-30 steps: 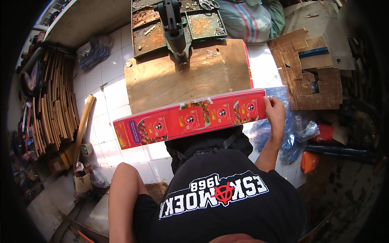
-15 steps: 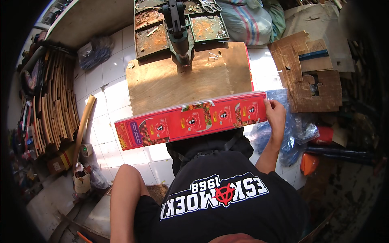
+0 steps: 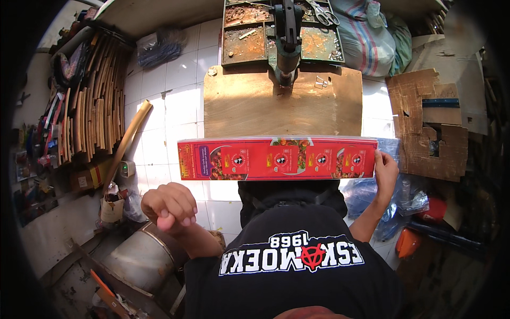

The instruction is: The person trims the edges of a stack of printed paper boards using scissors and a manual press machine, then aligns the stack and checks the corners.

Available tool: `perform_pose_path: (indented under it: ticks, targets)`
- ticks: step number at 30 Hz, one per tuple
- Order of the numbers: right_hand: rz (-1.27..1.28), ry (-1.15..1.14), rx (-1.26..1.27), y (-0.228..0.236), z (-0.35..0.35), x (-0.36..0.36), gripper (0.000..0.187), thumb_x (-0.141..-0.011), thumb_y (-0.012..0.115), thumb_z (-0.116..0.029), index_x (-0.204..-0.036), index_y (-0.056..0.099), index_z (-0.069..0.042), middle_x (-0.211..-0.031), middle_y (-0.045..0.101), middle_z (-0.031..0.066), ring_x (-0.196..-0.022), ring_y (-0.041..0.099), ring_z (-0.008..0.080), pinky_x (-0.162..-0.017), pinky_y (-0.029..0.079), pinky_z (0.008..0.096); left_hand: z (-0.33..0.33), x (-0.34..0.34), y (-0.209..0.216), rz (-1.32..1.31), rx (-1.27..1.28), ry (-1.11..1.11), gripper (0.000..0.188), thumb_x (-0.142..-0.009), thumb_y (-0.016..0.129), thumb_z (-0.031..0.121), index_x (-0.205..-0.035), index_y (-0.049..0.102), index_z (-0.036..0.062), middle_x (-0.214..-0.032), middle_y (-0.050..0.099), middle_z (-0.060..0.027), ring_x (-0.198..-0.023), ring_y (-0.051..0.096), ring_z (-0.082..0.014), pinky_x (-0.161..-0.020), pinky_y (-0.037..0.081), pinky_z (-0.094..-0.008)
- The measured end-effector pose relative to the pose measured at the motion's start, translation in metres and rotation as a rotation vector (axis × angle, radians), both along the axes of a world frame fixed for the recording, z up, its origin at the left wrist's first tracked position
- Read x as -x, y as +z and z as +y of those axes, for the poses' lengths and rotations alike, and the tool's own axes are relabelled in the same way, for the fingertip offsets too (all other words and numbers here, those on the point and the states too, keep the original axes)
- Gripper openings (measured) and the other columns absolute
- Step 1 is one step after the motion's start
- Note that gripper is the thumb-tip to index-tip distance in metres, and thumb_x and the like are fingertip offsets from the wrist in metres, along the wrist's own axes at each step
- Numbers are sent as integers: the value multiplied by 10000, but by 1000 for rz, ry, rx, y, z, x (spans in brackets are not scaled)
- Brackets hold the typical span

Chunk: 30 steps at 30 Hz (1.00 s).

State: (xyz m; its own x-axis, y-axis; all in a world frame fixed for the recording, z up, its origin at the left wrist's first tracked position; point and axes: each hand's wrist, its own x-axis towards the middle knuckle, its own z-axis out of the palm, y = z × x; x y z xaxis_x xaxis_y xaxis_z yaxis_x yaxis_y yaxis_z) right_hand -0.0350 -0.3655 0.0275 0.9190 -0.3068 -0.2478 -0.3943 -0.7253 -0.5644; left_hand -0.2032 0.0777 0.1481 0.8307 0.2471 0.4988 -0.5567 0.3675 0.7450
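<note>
A long red printed strip [image 3: 255,166] with food pictures and a clear glossy edge lies level across my front, along the near edge of a wooden board [image 3: 281,106]. My right hand [image 3: 387,171] pinches its right end, thumb on top. My left hand [image 3: 172,206] is raised apart from the strip, below its left end. Its fingers curl inward; nothing shows in them, though the palm is hidden. A dark metal press-like tool [image 3: 287,48] rises at the board's far edge, and small metal pieces [image 3: 321,82] lie on the board.
Behind the board stands a compartmented tray [image 3: 244,45] with small parts and scissors [image 3: 324,15]. Cardboard strips [image 3: 87,101] are stacked at left, near a curved tan strip [image 3: 130,130]. Clear plastic sheets [image 3: 366,204] and cut cardboard [image 3: 425,117] lie at right, before white sacks [image 3: 364,42].
My left hand has come up into view from below. The red strip has turned from a slant to level, its right end still in my right hand. The whole view has shifted.
</note>
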Motion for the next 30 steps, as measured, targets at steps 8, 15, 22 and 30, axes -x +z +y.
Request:
perform_pose_path:
  ticks: [8, 15, 22, 30]
  targets:
    - [33, 60, 34, 9, 5, -3, 402, -918, 635, -347, -979, 705, 44, -729, 681, 123, -664, 586, 132, -664, 481, 321, 37, 44, -106, 1254, -1074, 1008, 399, -980, 561, 272, -1195, 615, -59, -1098, 673, -177, -1037, 640, -263, -930, 475, -363]
    - [23, 99, 39, 16, 7, -5, 450, -923, 622, -384, -940, 702, 59, -652, 631, 93, -660, 531, 106, -665, 460, 323, 32, 49, -113, 1372, -778, 992, 300, -899, 653, 163, -1116, 679, -42, -1018, 705, -185, -927, 687, -254, -810, 533, -349]
    - [39, 75, 23, 15, 0, -8, 421, -923, 634, -351, -950, 704, 63, -717, 678, 127, -682, 570, 127, -675, 479, 330, 32, 49, -110, 1306, -849, 1059, 268, -896, 657, 166, -1047, 702, -50, -992, 714, -179, -923, 689, -255, -810, 528, -353]
    - [-78, 19, -139, 10, -11, -7, 347, -917, 674, -289, -979, 688, 53, -812, 687, 88, -748, 574, 106, -704, 479, 290, 27, 43, -101, 1034, -406, 1053, 190, -948, 621, 140, -994, 615, -45, -865, 654, -62, -789, 586, -84, -710, 477, -217]
